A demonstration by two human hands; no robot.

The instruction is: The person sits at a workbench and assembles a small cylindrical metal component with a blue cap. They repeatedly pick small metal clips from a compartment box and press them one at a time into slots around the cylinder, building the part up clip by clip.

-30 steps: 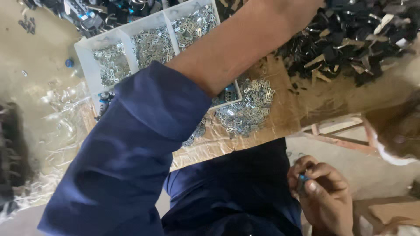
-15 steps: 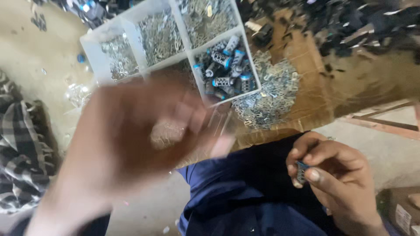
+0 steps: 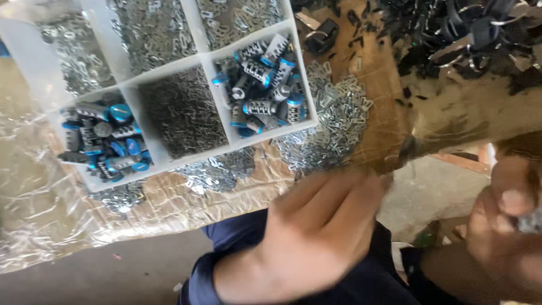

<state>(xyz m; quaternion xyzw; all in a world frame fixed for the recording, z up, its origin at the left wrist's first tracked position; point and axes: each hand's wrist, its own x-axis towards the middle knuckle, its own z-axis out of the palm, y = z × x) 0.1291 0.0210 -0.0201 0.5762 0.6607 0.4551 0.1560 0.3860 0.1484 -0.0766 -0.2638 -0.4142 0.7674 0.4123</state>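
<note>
at 6 o'clock, left hand (image 3: 322, 237): blurred with motion, back turned up, fingers loosely curled; could not tell whether anything lay inside them. hung off the near edge of the bench (image 3: 384, 85), just below a loose heap of flat metal clips (image 3: 339, 118), apart from it.

at 3 to 4 o'clock, right hand (image 3: 508, 226): closed, thumb and fingertips pinched on a small grey metal piece (image 3: 530, 221), half cut off by the frame edge, kept low above the lap and well apart from the bench.

at 10 to 12 o'clock, white compartment tray (image 3: 226, 148) on a crinkled clear plastic sheet (image 3: 45, 214): held blue-capped ribbed cylinders (image 3: 262, 85) in the near-right compartment and more of them in the near-left one, fine dark metal bits between, silver clips in the far row. at 1 to 2 o'clock, a heap of black parts (image 3: 463, 34).

judged as a fetching step: one part already gripped in the right hand, left hand near the clip heap and the cylinder compartment. called next for a clean two-finger pinch on a single small part out of a tangled heap, then a meeting of both hands above the lap with the parts lined up.
</note>
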